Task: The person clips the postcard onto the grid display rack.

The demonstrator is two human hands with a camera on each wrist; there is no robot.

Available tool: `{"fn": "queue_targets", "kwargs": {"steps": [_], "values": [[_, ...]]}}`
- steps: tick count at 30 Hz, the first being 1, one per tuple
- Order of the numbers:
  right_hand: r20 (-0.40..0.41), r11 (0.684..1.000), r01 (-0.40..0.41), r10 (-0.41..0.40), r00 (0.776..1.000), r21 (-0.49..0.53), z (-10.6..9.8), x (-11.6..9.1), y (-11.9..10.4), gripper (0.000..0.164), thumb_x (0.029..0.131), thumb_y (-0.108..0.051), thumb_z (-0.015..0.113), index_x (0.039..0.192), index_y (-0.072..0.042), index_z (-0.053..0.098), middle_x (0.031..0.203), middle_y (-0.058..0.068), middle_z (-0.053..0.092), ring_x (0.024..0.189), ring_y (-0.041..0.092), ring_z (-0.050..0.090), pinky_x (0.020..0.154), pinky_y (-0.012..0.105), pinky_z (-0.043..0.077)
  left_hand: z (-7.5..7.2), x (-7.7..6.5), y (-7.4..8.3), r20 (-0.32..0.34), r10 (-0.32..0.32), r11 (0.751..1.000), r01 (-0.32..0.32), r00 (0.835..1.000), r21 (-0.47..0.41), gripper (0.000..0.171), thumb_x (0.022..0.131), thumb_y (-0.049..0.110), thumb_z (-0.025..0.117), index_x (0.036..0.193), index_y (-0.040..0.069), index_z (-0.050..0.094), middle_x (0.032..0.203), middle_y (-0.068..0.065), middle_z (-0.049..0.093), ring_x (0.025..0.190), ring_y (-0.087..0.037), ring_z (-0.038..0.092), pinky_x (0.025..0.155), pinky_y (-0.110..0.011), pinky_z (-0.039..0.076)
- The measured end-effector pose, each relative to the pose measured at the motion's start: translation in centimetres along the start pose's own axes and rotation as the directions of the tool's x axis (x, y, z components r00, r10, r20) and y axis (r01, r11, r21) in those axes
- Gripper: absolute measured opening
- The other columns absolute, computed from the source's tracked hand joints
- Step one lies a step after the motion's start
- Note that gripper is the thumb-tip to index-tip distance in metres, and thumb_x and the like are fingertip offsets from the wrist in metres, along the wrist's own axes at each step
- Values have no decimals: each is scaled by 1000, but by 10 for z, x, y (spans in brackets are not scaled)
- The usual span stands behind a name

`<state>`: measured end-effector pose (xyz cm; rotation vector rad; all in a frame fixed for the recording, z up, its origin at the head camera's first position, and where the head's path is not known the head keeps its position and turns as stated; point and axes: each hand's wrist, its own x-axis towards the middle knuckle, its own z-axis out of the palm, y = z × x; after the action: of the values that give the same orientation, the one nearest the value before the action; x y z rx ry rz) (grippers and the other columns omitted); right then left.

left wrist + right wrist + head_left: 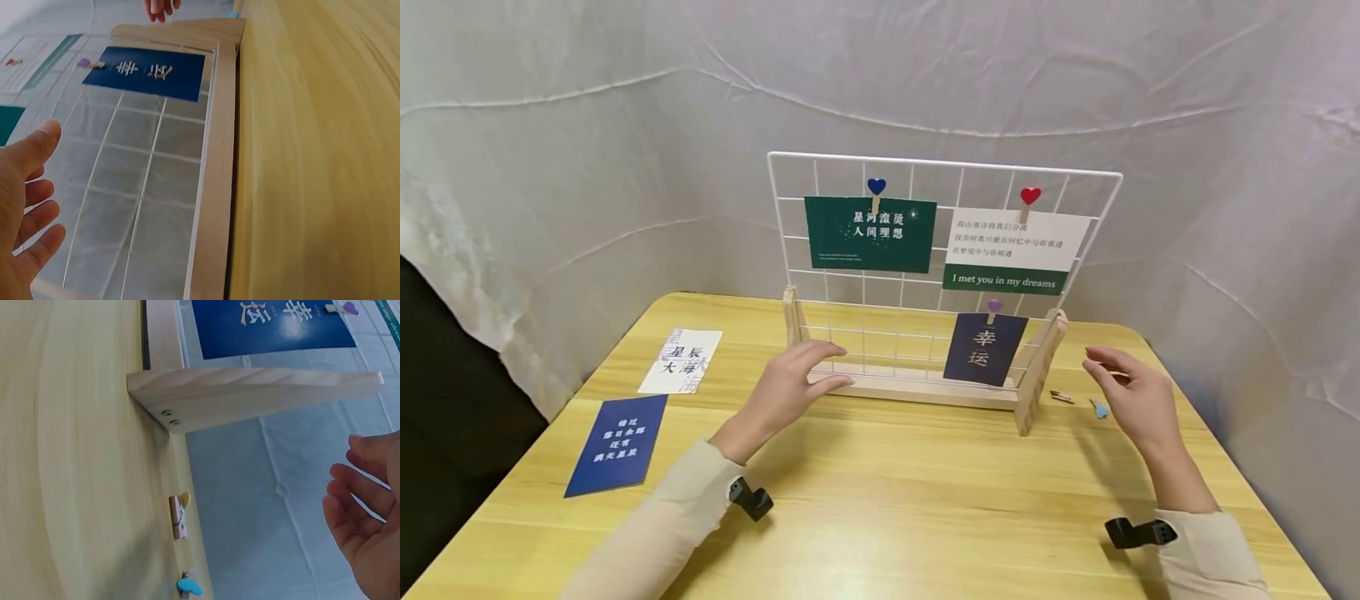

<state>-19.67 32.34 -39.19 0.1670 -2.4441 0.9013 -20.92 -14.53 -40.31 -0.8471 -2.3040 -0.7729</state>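
Observation:
A white wire grid [880, 287] stands upright in a wooden base [917, 392]. Clipped to it are a green card [870, 250], a white-and-green card [1011, 250] and a dark blue card [981, 358], held by heart-topped clothespins in blue [876, 188], red [1030, 197] and purple [994, 308]. My left hand [782, 387], thumb and fingers spread apart and holding nothing, is before the grid's lower left. On the right my other hand [1138, 400] hovers with loosely bent fingers and no object, above two loose clothespins, one brownish [1062, 397] and one with a blue heart [1100, 409].
On the table's left lie a white card [683, 360] and a blue card [617, 443], both with printed characters. Pale cloth [625, 167] hangs behind the wooden table [910, 508]. The base's right side support [1037, 379] juts toward the front.

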Motion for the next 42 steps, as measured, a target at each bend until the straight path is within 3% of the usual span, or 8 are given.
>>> {"fn": "queue_targets", "kwargs": {"steps": [10,15,18,20,25,31,38,42], "values": [[63,998,-37,40,997,-46,-6,-1,16,37,98,-30,62,125,-5,66,112,19,68,83,-12,50,66,5,41,-17,-17,-19,11,-93,995,93,996,26,41,80,26,82,114,9,68,114,-7,68,108,-26,63,93,-44,52],[96,997,-32,39,995,-66,-6,0,26,40,98,-31,62,127,-3,64,116,20,66,93,14,60,70,3,40,-31,-27,-32,-1,-137,990,136,991,46,40,82,26,80,115,7,68,114,-10,68,106,-29,64,87,-46,54],[123,996,-35,45,991,-80,-6,1,32,42,98,-32,61,128,-2,62,120,21,64,102,30,59,74,9,46,-39,-32,-41,-10,-167,984,167,986,63,40,82,25,80,115,6,67,115,-12,68,107,-31,63,87,-48,53],[143,996,-46,57,988,-79,-7,2,34,44,99,-33,60,130,-2,61,124,22,62,106,36,58,78,20,52,-44,-35,-47,-9,-193,978,193,981,76,40,82,24,80,115,5,67,115,-13,68,107,-32,63,88,-49,52],[194,996,-61,74,978,-68,-9,4,40,46,99,-32,59,132,1,58,130,27,57,110,44,55,82,47,51,-57,-43,-62,22,-285,956,283,958,80,43,85,27,77,120,4,65,120,-16,65,112,-36,60,92,-54,48],[240,994,-81,98,966,-78,-9,3,48,50,99,-33,59,134,3,55,132,31,53,111,49,54,82,59,49,-72,-53,-77,83,-376,926,371,923,70,46,91,32,70,126,3,61,126,-20,61,116,-41,55,89,-57,48],[273,989,-114,135,953,-92,-8,0,58,53,99,-34,59,137,3,52,131,32,53,112,51,52,81,63,47,-86,-63,-91,129,-425,905,421,896,62,52,92,34,70,130,1,58,130,-22,58,112,-44,56,92,-57,46],[288,987,-123,146,946,-99,-8,-1,62,53,100,-33,58,137,3,51,130,32,53,113,51,51,81,63,46,-93,-69,-100,195,-469,881,470,861,45,59,92,40,67,134,1,54,134,-22,55,116,-45,52,95,-58,43]]}}
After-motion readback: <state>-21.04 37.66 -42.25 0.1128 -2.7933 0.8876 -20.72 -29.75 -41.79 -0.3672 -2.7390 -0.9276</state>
